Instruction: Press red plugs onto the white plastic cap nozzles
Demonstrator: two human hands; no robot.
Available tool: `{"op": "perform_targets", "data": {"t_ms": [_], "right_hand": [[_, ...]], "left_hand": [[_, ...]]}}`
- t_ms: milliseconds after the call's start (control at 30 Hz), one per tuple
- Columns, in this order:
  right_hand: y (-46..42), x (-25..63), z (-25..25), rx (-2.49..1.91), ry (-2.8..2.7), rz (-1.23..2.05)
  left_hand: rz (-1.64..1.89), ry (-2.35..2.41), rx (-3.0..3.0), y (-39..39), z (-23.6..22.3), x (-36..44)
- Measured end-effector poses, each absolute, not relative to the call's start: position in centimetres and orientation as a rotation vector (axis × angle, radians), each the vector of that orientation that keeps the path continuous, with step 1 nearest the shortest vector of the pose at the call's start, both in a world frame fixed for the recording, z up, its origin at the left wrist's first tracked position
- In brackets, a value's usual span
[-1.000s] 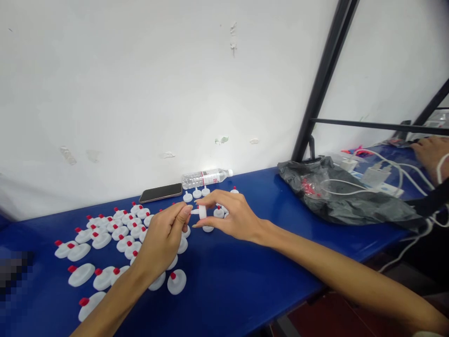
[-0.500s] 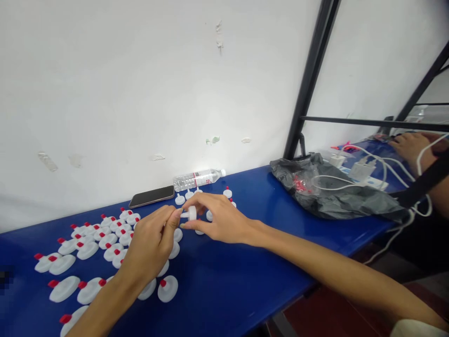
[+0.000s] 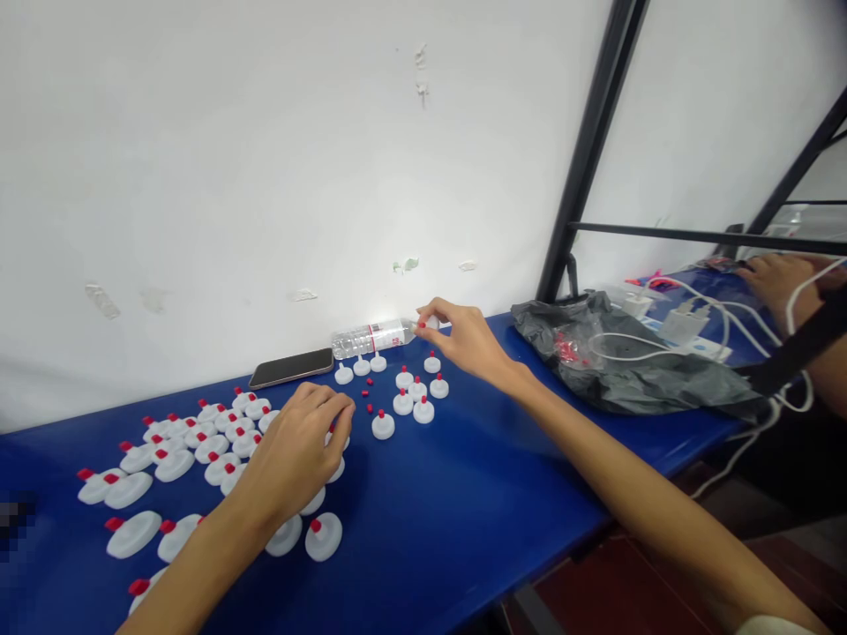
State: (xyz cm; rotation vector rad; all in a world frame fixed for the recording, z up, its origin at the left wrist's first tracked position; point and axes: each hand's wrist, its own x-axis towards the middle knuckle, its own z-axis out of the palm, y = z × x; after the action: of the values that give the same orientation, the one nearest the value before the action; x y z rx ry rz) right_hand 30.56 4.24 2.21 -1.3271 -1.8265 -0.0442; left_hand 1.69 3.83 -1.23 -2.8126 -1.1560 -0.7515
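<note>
Many white disc-shaped caps with red tips (image 3: pixel 176 463) lie on the blue table (image 3: pixel 476 494). My left hand (image 3: pixel 297 454) rests among them with its fingers curled down over a cap near its fingertips; what it grips is hidden. A small group of smaller white caps (image 3: pixel 416 392) and loose red tips (image 3: pixel 369 383) lies between my hands. My right hand (image 3: pixel 463 337) is stretched to the back of the table. Its thumb and forefinger are pinched on a small white piece at the cap end of a lying water bottle (image 3: pixel 367 337).
A dark phone (image 3: pixel 291 368) lies by the wall, left of the bottle. A black plastic bag (image 3: pixel 635 375) with white cables and chargers (image 3: pixel 681 326) sits to the right, beside a black metal frame (image 3: pixel 582 159). Another person's hand (image 3: pixel 777 278) works at far right.
My hands have parted. The right hand let go of the white cap it held in front of me and reached back to the bottle. The left hand dropped onto the caps.
</note>
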Motion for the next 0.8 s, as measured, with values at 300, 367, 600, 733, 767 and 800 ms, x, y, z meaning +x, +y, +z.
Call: {"op": "perform_targets", "data": {"t_ms": [300, 367, 600, 733, 767, 800], "right_hand": [[5.5, 32.9, 1.7, -1.739, -1.816, -0.052], [5.7, 33.6, 1.5, -1.855, -1.816, 0.006], [6.7, 35.3, 0.3, -2.108, -1.865, 0.263], [6.7, 36.1, 1.2, -2.006, -1.944, 0.382], [6.6, 36.0, 1.4, -1.970, -1.947, 0.371], [6.5, 35.8, 1.5, -1.936, -1.940, 0.334]], "left_hand": [[-0.723, -1.147, -2.872, 3.8, -1.9, 2.1], [-0.703, -1.109, -2.885, 3.6, -2.2, 2.3], [-0.513, -1.174, -2.894, 3.7, -3.1, 2.1], [-0.422, -1.134, -2.925, 4.0, -3.5, 1.9], [-0.409, -1.117, -2.933, 4.0, -3.5, 1.9], [-0.394, -1.102, -2.940, 4.0, -3.6, 1.9]]}}
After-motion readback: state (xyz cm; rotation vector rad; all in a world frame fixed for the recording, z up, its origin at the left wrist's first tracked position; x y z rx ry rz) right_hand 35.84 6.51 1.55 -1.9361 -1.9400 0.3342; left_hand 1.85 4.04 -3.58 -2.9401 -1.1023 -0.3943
